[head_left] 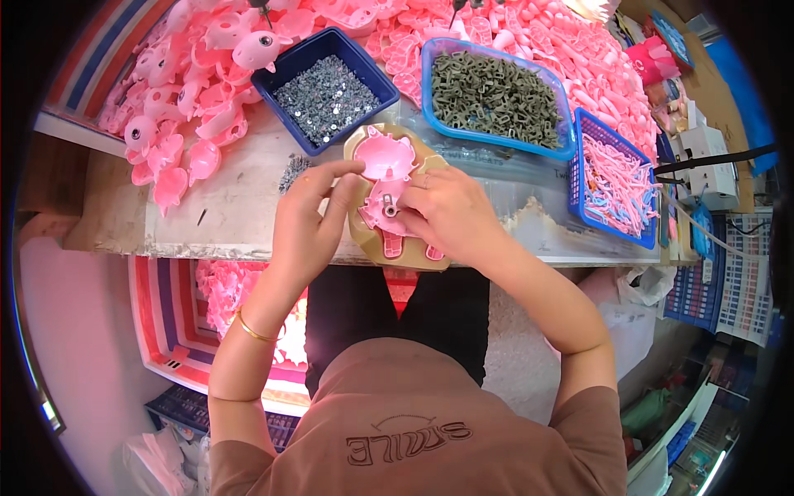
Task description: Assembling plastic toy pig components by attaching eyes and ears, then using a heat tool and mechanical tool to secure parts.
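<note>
A tan fixture [354, 241] lies at the table's front edge, with a pink plastic toy shell [385, 155] set in it, hollow side up. A small metal ring-shaped part [390, 210] sits in the shell's lower half. My left hand [314, 211] is at the shell's upper left edge, thumb and forefinger drawn together; anything between their tips is too small to make out. My right hand [453, 211] reaches over the fixture from the right. Its fingers are curled together at the shell's lower part, and what they hold is hidden.
Behind the fixture stand a dark blue bin of small metal pieces [310, 150] and a blue tub of dark green clips [500, 142]. A blue basket [612, 228] of pink and blue strips is at right. Pink shells [219, 116] heap up behind; two driver tips [263, 11] hang above.
</note>
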A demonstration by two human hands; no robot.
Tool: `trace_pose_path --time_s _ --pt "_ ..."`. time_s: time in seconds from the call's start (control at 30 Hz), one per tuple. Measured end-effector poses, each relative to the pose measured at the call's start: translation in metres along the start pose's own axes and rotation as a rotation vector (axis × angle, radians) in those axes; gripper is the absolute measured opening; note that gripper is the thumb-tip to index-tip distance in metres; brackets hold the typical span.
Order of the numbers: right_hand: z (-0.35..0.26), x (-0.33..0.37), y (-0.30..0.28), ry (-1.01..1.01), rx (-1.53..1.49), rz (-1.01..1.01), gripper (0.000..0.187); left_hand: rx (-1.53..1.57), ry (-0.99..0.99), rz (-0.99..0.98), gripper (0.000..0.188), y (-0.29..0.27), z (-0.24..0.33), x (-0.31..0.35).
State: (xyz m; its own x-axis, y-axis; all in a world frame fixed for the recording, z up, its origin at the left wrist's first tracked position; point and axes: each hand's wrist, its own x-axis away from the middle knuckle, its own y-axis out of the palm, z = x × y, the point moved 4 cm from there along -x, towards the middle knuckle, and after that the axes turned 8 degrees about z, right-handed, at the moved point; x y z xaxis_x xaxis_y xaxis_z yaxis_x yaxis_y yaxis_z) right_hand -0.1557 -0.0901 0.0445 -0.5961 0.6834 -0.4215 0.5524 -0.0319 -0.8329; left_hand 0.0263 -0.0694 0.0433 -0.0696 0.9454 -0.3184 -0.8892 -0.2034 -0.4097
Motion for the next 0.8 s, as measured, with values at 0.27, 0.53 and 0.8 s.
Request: trace_pose_path --time_s 0.27,0.53,0.8 --pt "0.009 -0.008 0.007 0.118 -0.027 -0.271 0.017 -0.404 0.553 -0.279 0.027 0.023 0.009 0.022" --pt "0.007 -0.013 0.006 0.125 -0.070 -0.245 0.017 -0.499 0.584 -0.258 0.036 0.027 0.005 0.030" --pt "0.009 -0.013 0.004 0.130 -0.064 -0.267 0.013 -0.480 0.566 -0.247 0.036 0.027 0.010 0.029"
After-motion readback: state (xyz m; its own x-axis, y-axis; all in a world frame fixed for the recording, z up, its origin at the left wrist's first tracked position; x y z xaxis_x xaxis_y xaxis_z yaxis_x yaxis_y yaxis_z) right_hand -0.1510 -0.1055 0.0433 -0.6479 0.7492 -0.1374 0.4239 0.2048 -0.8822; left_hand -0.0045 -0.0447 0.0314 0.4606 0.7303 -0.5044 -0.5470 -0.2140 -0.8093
